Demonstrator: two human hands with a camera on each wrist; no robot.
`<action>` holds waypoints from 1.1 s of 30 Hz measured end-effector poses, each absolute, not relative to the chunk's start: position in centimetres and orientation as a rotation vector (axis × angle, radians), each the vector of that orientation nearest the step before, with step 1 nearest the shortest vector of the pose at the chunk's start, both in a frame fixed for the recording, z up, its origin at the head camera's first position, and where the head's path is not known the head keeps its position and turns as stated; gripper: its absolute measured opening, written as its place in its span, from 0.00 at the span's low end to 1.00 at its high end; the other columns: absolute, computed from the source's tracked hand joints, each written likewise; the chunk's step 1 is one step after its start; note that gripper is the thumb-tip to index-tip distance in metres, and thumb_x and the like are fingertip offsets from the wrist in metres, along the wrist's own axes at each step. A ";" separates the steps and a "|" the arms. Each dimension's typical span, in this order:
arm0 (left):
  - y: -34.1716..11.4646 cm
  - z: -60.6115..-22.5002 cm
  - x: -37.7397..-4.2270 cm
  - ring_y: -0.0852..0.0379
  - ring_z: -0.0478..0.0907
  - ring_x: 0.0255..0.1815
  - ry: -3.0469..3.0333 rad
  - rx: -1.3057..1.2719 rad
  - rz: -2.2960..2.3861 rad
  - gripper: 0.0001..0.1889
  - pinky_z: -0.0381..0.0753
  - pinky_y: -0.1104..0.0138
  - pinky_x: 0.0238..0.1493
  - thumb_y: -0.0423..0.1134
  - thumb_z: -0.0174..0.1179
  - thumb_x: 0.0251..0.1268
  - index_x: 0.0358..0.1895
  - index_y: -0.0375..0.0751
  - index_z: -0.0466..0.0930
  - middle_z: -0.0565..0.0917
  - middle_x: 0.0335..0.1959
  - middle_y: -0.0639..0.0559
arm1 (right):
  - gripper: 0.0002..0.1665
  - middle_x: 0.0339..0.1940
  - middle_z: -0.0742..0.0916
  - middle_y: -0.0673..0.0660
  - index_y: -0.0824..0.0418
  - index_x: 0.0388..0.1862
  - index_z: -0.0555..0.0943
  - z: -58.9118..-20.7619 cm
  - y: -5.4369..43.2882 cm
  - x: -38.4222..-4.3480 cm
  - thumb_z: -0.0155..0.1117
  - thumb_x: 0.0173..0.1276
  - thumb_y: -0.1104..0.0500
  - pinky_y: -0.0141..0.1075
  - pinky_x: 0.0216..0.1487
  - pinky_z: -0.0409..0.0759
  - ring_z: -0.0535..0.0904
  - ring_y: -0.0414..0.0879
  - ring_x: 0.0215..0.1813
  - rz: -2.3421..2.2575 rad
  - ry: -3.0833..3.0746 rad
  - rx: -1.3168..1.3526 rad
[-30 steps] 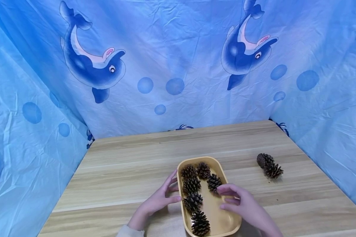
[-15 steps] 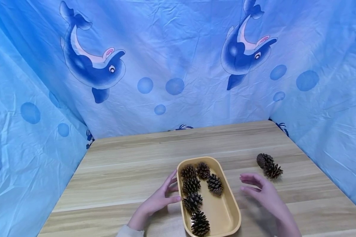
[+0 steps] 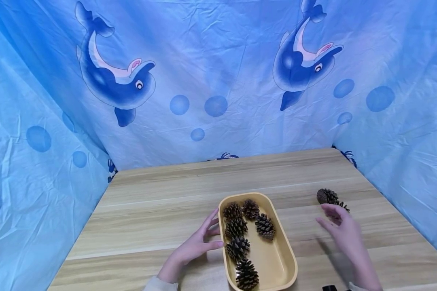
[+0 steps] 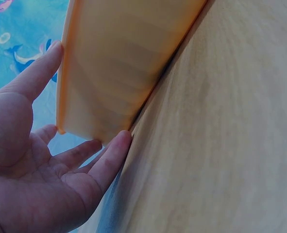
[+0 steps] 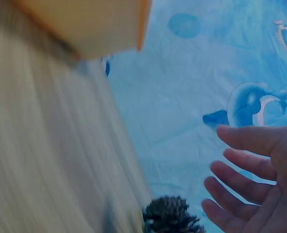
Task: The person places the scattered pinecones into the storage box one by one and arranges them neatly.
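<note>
A yellow rectangular tray [image 3: 289, 258] with rounded corners holds several brown pine cones [image 3: 247, 275], most in a row along its left side. My left hand [image 3: 196, 244] rests against the tray's left wall, fingers spread and mostly straight; the left wrist view shows the fingertips right at the tray wall [image 4: 109, 63]. To the right of the tray, my right hand [image 3: 344, 232] hovers over the table with relaxed fingers and nothing in them. Two loose pine cones [image 3: 327, 196] lie just beyond it, the nearer one partly hidden behind the hand.
The wood-grain table [image 3: 160, 210] reaches back to a blue curtain [image 3: 218, 60] printed with dolphins and bubbles, which also hangs at both sides. A small black object [image 3: 329, 288] shows at the bottom edge near the right sleeve.
My right hand has left the pine cone at the tray's right side and moved right, to the two loose pine cones. The left hand and the tray have stayed in place.
</note>
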State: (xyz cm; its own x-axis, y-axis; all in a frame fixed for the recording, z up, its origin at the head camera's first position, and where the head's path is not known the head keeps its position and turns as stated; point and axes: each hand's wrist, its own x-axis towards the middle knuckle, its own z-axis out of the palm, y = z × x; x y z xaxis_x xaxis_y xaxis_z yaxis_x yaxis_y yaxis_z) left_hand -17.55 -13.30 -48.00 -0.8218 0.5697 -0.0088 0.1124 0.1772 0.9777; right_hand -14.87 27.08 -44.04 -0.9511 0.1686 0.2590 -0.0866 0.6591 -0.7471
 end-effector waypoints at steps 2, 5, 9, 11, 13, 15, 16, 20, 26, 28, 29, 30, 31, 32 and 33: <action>-13.3 -48.1 -17.6 0.28 0.60 0.71 2.088 0.647 1.681 0.52 0.76 0.47 0.64 0.39 0.64 0.62 0.79 0.56 0.33 0.48 0.76 0.28 | 0.28 0.57 0.79 0.74 0.70 0.60 0.73 -44.0 27.5 -15.1 0.67 0.63 0.60 0.35 0.54 0.80 0.78 0.57 0.55 1.114 -2.569 -0.115; -13.3 -48.1 -17.6 0.28 0.60 0.71 2.090 0.647 1.681 0.52 0.75 0.47 0.64 0.39 0.64 0.62 0.79 0.56 0.33 0.48 0.76 0.28 | 0.28 0.60 0.76 0.77 0.71 0.61 0.72 -43.9 28.0 -15.5 0.66 0.64 0.61 0.61 0.57 0.74 0.74 0.71 0.53 1.047 -2.562 -0.193; -13.3 -48.1 -17.6 0.28 0.60 0.71 2.089 0.648 1.682 0.52 0.75 0.47 0.64 0.38 0.64 0.62 0.79 0.57 0.34 0.48 0.76 0.28 | 0.29 0.61 0.72 0.80 0.74 0.61 0.71 -44.1 28.7 -16.1 0.65 0.64 0.61 0.69 0.60 0.65 0.70 0.75 0.55 1.011 -2.543 -0.267; -13.3 -48.0 -17.6 0.28 0.60 0.71 2.091 0.648 1.681 0.52 0.75 0.47 0.64 0.38 0.64 0.62 0.79 0.57 0.34 0.48 0.76 0.28 | 0.29 0.59 0.71 0.82 0.76 0.61 0.70 -44.2 29.1 -16.5 0.65 0.64 0.62 0.69 0.60 0.64 0.65 0.76 0.60 1.001 -2.544 -0.284; -13.3 -48.0 -17.6 0.28 0.60 0.71 2.091 0.647 1.680 0.52 0.75 0.47 0.64 0.38 0.64 0.62 0.79 0.57 0.34 0.48 0.76 0.29 | 0.30 0.59 0.71 0.82 0.76 0.61 0.70 -44.3 29.5 -16.8 0.65 0.64 0.62 0.69 0.59 0.64 0.65 0.76 0.60 0.993 -2.557 -0.298; -13.3 -48.0 -17.6 0.28 0.60 0.71 2.092 0.645 1.679 0.52 0.75 0.47 0.64 0.38 0.64 0.62 0.79 0.57 0.34 0.48 0.76 0.29 | 0.30 0.59 0.71 0.82 0.77 0.61 0.70 -44.3 29.8 -17.0 0.65 0.63 0.62 0.68 0.59 0.64 0.65 0.76 0.59 0.984 -2.578 -0.300; -13.3 -48.0 -17.6 0.28 0.60 0.71 2.094 0.643 1.678 0.52 0.75 0.47 0.64 0.39 0.64 0.62 0.79 0.57 0.34 0.49 0.76 0.29 | 0.31 0.58 0.71 0.82 0.77 0.60 0.70 -44.3 29.9 -17.2 0.66 0.63 0.63 0.68 0.59 0.64 0.65 0.76 0.59 0.979 -2.588 -0.298; -13.3 -48.0 -17.6 0.29 0.60 0.72 2.081 0.633 1.681 0.52 0.75 0.48 0.65 0.39 0.64 0.62 0.79 0.57 0.33 0.48 0.76 0.29 | 0.32 0.57 0.72 0.83 0.79 0.60 0.69 -44.4 30.5 -17.8 0.66 0.61 0.63 0.68 0.58 0.65 0.66 0.77 0.58 0.958 -2.646 -0.294; -13.2 -47.9 -17.6 0.30 0.60 0.72 2.063 0.624 1.689 0.52 0.75 0.49 0.65 0.39 0.64 0.62 0.79 0.57 0.33 0.48 0.77 0.30 | 0.37 0.59 0.69 0.85 0.80 0.64 0.64 -44.9 31.2 -18.8 0.65 0.62 0.61 0.69 0.59 0.66 0.65 0.78 0.59 0.962 -2.769 -0.346; -13.3 -47.9 -17.6 0.30 0.60 0.72 2.071 0.630 1.687 0.52 0.75 0.49 0.65 0.39 0.64 0.62 0.79 0.57 0.33 0.48 0.77 0.30 | 0.37 0.59 0.68 0.85 0.80 0.64 0.63 -45.1 31.4 -19.0 0.65 0.62 0.61 0.69 0.60 0.66 0.65 0.78 0.59 0.967 -2.791 -0.363; -13.3 -47.9 -17.6 0.30 0.60 0.71 2.074 0.632 1.685 0.52 0.75 0.49 0.65 0.39 0.64 0.62 0.79 0.57 0.33 0.48 0.77 0.30 | 0.37 0.59 0.68 0.85 0.80 0.64 0.63 -45.1 31.4 -19.1 0.65 0.62 0.61 0.69 0.59 0.66 0.65 0.78 0.58 0.965 -2.792 -0.360; -13.3 -48.0 -17.6 0.30 0.61 0.71 2.078 0.635 1.683 0.52 0.75 0.48 0.65 0.39 0.64 0.62 0.79 0.57 0.33 0.48 0.77 0.30 | 0.37 0.58 0.68 0.85 0.80 0.64 0.63 -45.2 31.5 -19.1 0.64 0.62 0.62 0.69 0.59 0.66 0.65 0.78 0.58 0.964 -2.790 -0.356; -13.3 -48.0 -17.6 0.30 0.61 0.71 2.081 0.637 1.682 0.52 0.75 0.48 0.65 0.39 0.64 0.62 0.79 0.56 0.33 0.48 0.76 0.29 | 0.37 0.58 0.69 0.85 0.80 0.64 0.64 -45.3 31.5 -19.2 0.64 0.62 0.62 0.69 0.58 0.67 0.65 0.78 0.58 0.958 -2.787 -0.348; -13.3 -48.0 -17.6 0.29 0.61 0.71 2.081 0.638 1.682 0.52 0.75 0.48 0.65 0.39 0.64 0.62 0.79 0.57 0.33 0.48 0.76 0.29 | 0.36 0.57 0.69 0.85 0.80 0.63 0.64 -45.3 31.6 -19.1 0.64 0.61 0.62 0.69 0.57 0.67 0.66 0.78 0.57 0.951 -2.782 -0.339; -13.3 -48.0 -17.6 0.29 0.60 0.71 2.078 0.637 1.683 0.52 0.75 0.48 0.64 0.39 0.64 0.62 0.79 0.57 0.33 0.48 0.76 0.29 | 0.36 0.57 0.70 0.85 0.81 0.63 0.65 -45.4 31.6 -19.1 0.64 0.61 0.62 0.69 0.57 0.67 0.66 0.78 0.56 0.948 -2.779 -0.330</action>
State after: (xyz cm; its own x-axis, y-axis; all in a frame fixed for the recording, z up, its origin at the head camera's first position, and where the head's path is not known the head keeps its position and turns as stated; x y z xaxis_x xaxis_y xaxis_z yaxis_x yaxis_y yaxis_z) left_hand -17.61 -13.30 -47.99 -0.8206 0.5713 -0.0160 0.1030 0.1753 0.9791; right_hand -19.11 31.63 -45.36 -0.9578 0.2680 0.1036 0.1488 0.7710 -0.6192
